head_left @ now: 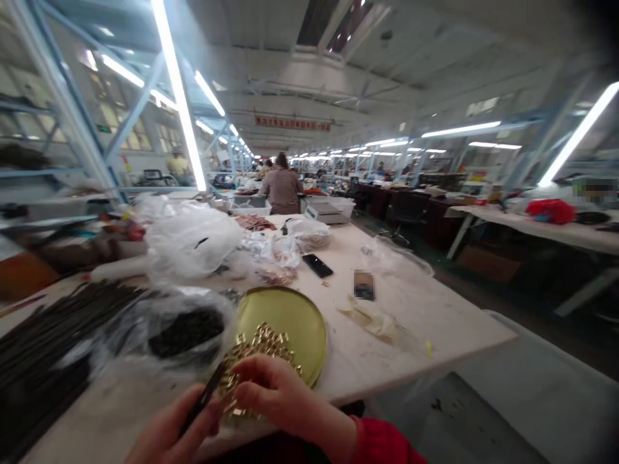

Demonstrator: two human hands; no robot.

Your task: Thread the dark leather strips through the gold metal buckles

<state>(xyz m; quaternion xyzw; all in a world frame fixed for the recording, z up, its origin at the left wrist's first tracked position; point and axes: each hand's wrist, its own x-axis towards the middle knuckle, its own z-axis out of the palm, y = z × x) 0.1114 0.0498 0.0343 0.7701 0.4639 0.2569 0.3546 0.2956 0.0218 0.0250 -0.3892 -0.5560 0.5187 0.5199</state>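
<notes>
A dark narrow strip (202, 401) is held between the thumb and fingers of my left hand (176, 428), at the bottom centre-left. My right hand (275, 390) is just right of it, over the near part of a round gold-green tray (300, 316); its thumb and index finger are curled close to the strip, and whatever lies between them is too small to make out. Many small gold metal pieces (264, 338) are heaped in the tray. Left of the tray, a clear plastic bag holds small black pieces (186, 332).
Long dark strips (62, 348) lie at the left of the table (348, 361). Behind the tray are plastic bags (193, 241) and a black phone (318, 265). A yellowish plastic piece (377, 322) lies to the right. A person (282, 187) sits beyond the table.
</notes>
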